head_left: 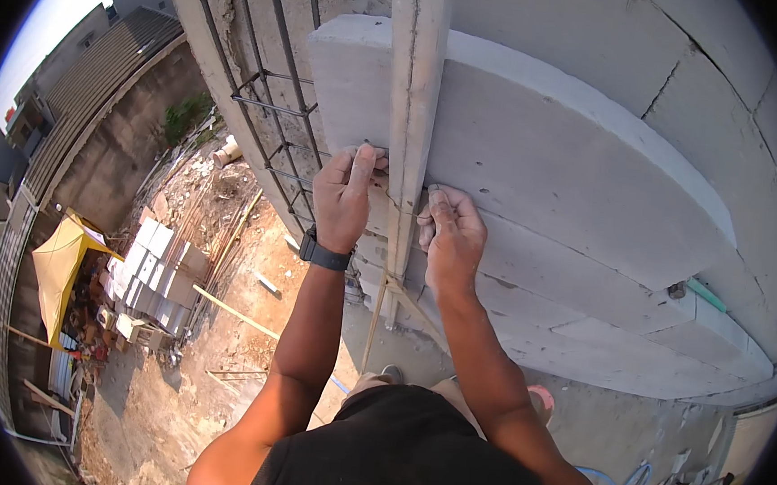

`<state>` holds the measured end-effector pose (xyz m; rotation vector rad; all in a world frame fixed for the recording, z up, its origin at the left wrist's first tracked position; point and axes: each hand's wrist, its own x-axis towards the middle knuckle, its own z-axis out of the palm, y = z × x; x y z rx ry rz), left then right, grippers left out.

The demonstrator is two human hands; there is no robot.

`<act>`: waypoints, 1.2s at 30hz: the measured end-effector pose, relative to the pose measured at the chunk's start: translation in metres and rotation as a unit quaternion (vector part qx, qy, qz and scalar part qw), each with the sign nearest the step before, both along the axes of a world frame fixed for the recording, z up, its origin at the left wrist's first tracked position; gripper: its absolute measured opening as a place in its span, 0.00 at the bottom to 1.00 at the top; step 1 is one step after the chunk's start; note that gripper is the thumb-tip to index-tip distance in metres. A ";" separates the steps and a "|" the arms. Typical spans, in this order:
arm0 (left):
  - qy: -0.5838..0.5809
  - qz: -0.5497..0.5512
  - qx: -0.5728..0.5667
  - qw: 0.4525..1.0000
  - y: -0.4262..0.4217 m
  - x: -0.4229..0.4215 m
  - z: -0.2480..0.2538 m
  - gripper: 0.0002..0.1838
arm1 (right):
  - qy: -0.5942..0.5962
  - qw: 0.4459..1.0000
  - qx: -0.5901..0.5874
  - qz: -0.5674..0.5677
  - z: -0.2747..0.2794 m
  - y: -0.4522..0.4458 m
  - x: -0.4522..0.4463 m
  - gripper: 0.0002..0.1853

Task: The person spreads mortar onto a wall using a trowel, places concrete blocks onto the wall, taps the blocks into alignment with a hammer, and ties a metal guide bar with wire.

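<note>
An upright wooden post (pixel 418 82) stands against a wall of pale grey blocks (pixel 548 154). My left hand (pixel 345 194), with a dark watch (pixel 325 251) on its wrist, is closed in a pinch at the post's left side. On the other side, my right hand (pixel 454 238) is pinched too, its fingertips close to the post's right edge. A thin strand (pixel 395 200), wire or string, crosses the post's face between both hands. Its ends are hidden in my fingers. Lower down, slanting wooden strips (pixel 415 309) meet the post.
A rebar cage (pixel 278 82) rises left of the post. Beyond the edge lies a lower dirt yard with stacked white blocks (pixel 157 267) and a yellow canopy (pixel 61 265). A green tool (pixel 706 294) rests on the block ledge. A blue hose (pixel 633 483) lies on the floor.
</note>
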<state>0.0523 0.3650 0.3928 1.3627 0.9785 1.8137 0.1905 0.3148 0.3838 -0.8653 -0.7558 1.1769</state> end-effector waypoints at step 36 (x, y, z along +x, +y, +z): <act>0.093 -0.027 0.025 0.995 0.000 -0.006 0.021 0.05 | -0.124 0.989 0.077 -0.031 0.015 0.007 0.004 0.12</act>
